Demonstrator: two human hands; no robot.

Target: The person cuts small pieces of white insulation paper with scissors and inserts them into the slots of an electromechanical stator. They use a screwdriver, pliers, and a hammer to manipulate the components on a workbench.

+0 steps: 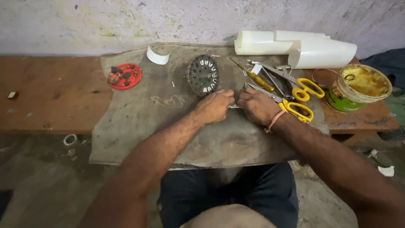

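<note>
My left hand and my right hand meet over a grey cloth spread on a low wooden bench. Between their fingertips they pinch a small pale strip, mostly hidden by the fingers. Just beyond my left hand lies a dark round slotted metal core with white strips tucked in some of its slots. Yellow-handled scissors lie right next to my right wrist, which wears a pink band.
Another pair of yellow-handled scissors and a yellow-handled screwdriver lie behind my right hand. Rolled white sheets rest against the wall. A green tin of yellow paste stands at right. A red lid with small parts and a curled white strip sit at left.
</note>
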